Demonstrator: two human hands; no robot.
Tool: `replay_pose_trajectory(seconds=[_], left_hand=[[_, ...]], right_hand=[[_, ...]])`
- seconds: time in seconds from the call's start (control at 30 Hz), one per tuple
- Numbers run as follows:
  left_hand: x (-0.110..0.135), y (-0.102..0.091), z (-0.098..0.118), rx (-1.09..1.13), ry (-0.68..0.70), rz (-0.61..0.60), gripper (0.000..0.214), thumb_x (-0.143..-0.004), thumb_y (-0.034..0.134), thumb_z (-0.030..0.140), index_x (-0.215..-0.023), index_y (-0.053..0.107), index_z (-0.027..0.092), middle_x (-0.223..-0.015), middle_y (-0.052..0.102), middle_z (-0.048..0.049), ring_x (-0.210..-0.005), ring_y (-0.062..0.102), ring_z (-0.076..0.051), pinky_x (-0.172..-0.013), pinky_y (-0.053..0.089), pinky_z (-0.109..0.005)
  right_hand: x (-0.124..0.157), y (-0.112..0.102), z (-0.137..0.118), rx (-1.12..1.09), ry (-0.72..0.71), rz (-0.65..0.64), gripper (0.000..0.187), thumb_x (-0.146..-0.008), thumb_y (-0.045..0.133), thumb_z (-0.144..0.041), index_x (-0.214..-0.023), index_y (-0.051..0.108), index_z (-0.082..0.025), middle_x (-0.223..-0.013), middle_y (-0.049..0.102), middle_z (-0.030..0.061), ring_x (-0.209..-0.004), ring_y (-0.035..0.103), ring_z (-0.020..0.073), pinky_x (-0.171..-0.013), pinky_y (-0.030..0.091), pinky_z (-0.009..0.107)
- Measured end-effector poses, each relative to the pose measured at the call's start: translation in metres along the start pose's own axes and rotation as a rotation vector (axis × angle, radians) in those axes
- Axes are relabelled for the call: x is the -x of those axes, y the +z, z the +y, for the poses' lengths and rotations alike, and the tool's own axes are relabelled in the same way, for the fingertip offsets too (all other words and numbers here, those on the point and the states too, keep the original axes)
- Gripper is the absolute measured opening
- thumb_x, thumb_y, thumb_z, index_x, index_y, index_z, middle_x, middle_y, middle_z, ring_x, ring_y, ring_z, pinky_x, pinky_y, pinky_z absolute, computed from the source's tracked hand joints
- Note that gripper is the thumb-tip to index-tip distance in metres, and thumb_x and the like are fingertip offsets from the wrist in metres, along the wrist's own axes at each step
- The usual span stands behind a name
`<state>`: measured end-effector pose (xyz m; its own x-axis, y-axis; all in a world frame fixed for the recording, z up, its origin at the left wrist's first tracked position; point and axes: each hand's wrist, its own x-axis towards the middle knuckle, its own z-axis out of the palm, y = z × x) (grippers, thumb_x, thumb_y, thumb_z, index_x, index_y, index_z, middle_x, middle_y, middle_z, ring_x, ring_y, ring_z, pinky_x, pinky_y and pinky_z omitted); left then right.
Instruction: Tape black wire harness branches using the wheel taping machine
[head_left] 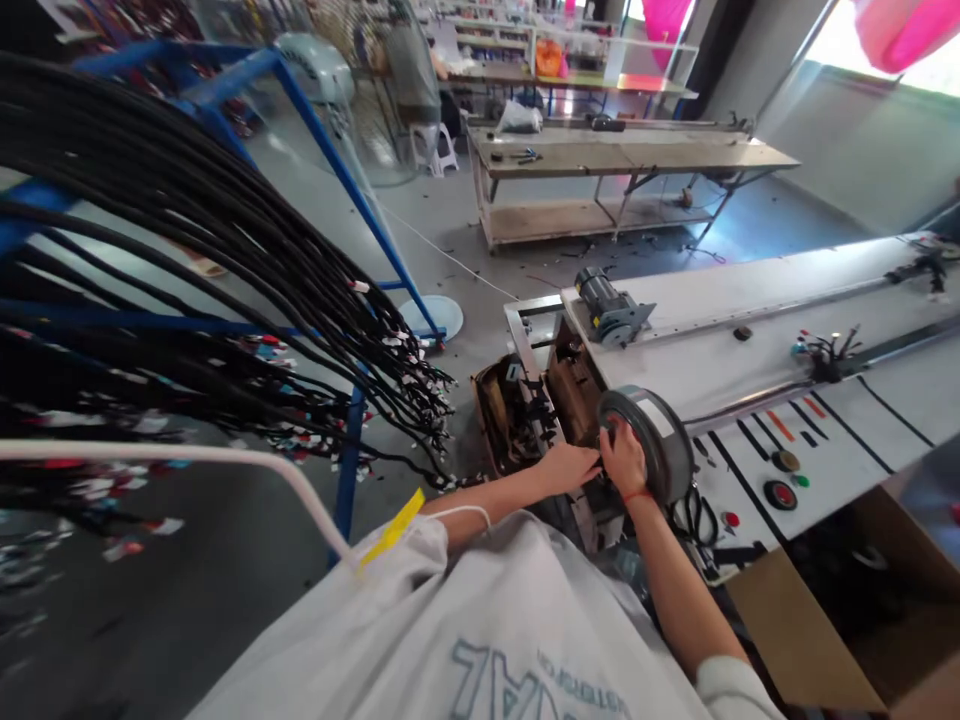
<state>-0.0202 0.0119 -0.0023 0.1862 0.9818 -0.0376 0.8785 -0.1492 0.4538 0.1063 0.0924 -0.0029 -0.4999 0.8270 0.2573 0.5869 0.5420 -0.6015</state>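
Where a smooth, dark-grey, round drum (673, 462) adjoins a flat white bench (697, 365), the half-curled right hand (624, 460) touches its face beside the left hand (571, 468); whether either grips cannot be told.

Left: cables (225, 210) draped over rack (330, 150); fan (315, 70) behind it. Right: workbench (690, 300), motor (611, 308) on its left end, drum (669, 445) nearer, before motor. Carton (795, 640) right of drum. Table (637, 157) behind workbench.

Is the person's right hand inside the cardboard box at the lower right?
No, the right hand is at the round grey drum, and the cardboard box stands apart from it.
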Motion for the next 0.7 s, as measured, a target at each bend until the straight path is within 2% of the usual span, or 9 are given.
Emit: replay_pose_trajectory(seconds=[0.1, 0.17, 0.2, 0.23, 0.3, 0.37, 0.43, 0.57, 0.7], left_hand=[[0.009, 0.010, -0.010, 0.123, -0.060, 0.016, 0.025, -0.093, 0.049, 0.032, -0.108, 0.062, 0.016, -0.099, 0.072, -0.0092, -0.089, 0.069, -0.021, -0.078, 0.051, -0.028], [0.018, 0.019, -0.026, 0.210, -0.117, -0.102, 0.023, -0.090, 0.052, 0.029, -0.105, 0.064, 0.016, -0.097, 0.073, -0.0075, -0.089, 0.068, -0.020, -0.077, 0.050, -0.025], [0.023, 0.024, -0.035, 0.236, -0.144, -0.177, 0.022, -0.090, 0.052, 0.029, -0.102, 0.065, 0.016, -0.096, 0.073, -0.0075, -0.088, 0.068, -0.020, -0.076, 0.050, -0.025], [0.029, 0.029, -0.044, 0.251, -0.171, -0.237, 0.021, -0.089, 0.053, 0.030, -0.098, 0.066, 0.015, -0.094, 0.073, -0.0079, -0.088, 0.068, -0.020, -0.076, 0.049, -0.025], [0.041, 0.038, -0.058, 0.280, -0.205, -0.290, 0.024, -0.090, 0.051, 0.033, -0.093, 0.066, 0.014, -0.092, 0.073, -0.0082, -0.086, 0.067, -0.020, -0.075, 0.048, -0.025], [0.052, 0.043, -0.065, 0.344, -0.191, -0.273, 0.029, -0.092, 0.047, 0.037, -0.090, 0.066, 0.015, -0.087, 0.071, -0.0064, -0.082, 0.066, -0.019, -0.074, 0.047, -0.024], [0.060, 0.045, -0.067, 0.420, -0.180, -0.237, 0.032, -0.092, 0.045, 0.040, -0.086, 0.065, 0.017, -0.081, 0.070, -0.0044, -0.078, 0.064, -0.018, -0.072, 0.046, -0.024], [0.069, 0.045, -0.063, 0.517, -0.223, -0.184, 0.034, -0.091, 0.045, 0.045, -0.083, 0.064, 0.018, -0.076, 0.068, -0.0032, -0.075, 0.062, -0.018, -0.071, 0.045, -0.024], [0.071, 0.045, -0.062, 0.579, -0.271, -0.156, 0.032, -0.090, 0.048, 0.044, -0.083, 0.064, 0.017, -0.074, 0.067, -0.0029, -0.075, 0.062, -0.019, -0.071, 0.045, -0.025]], right_hand=[[0.013, -0.015, -0.010, -0.025, -0.088, -0.003, 0.037, -0.092, 0.043, -0.032, -0.123, 0.051, -0.015, -0.119, 0.059, 0.0183, -0.110, 0.058, 0.0273, -0.095, 0.047, 0.047], [0.033, -0.041, 0.001, -0.071, -0.151, 0.064, 0.039, -0.090, 0.048, -0.031, -0.127, 0.049, -0.018, -0.131, 0.053, 0.0171, -0.120, 0.053, 0.0275, -0.100, 0.044, 0.048], [0.044, -0.056, 0.014, -0.076, -0.107, 0.144, 0.041, -0.089, 0.050, -0.032, -0.128, 0.048, -0.019, -0.135, 0.049, 0.0171, -0.125, 0.049, 0.0286, -0.102, 0.041, 0.050], [0.055, -0.072, 0.032, -0.059, 0.023, 0.269, 0.043, -0.089, 0.051, -0.033, -0.129, 0.046, -0.018, -0.136, 0.047, 0.0181, -0.127, 0.046, 0.0302, -0.104, 0.040, 0.053], [0.072, -0.101, 0.078, 0.014, 0.531, 0.500, 0.050, -0.088, 0.051, -0.037, -0.130, 0.041, -0.014, -0.135, 0.047, 0.0224, -0.128, 0.045, 0.0326, -0.104, 0.039, 0.053], [0.085, -0.119, 0.124, 0.055, 1.018, 0.552, 0.066, -0.079, 0.063, -0.044, -0.129, 0.040, -0.008, -0.132, 0.047, 0.0288, -0.127, 0.046, 0.0368, -0.103, 0.040, 0.051], [0.095, -0.124, 0.157, 0.059, 1.248, 0.534, 0.080, -0.070, 0.072, -0.048, -0.129, 0.039, -0.003, -0.128, 0.049, 0.0331, -0.123, 0.049, 0.0399, -0.101, 0.042, 0.050], [0.111, -0.108, 0.178, 0.090, 1.264, 0.575, 0.087, -0.069, 0.071, -0.054, -0.133, 0.037, -0.005, -0.129, 0.051, 0.0302, -0.122, 0.051, 0.0378, -0.102, 0.042, 0.047], [0.120, -0.097, 0.179, 0.149, 1.152, 0.597, 0.085, -0.074, 0.062, -0.062, -0.132, 0.039, -0.005, -0.129, 0.051, 0.0314, -0.123, 0.049, 0.0396, -0.102, 0.039, 0.049]])
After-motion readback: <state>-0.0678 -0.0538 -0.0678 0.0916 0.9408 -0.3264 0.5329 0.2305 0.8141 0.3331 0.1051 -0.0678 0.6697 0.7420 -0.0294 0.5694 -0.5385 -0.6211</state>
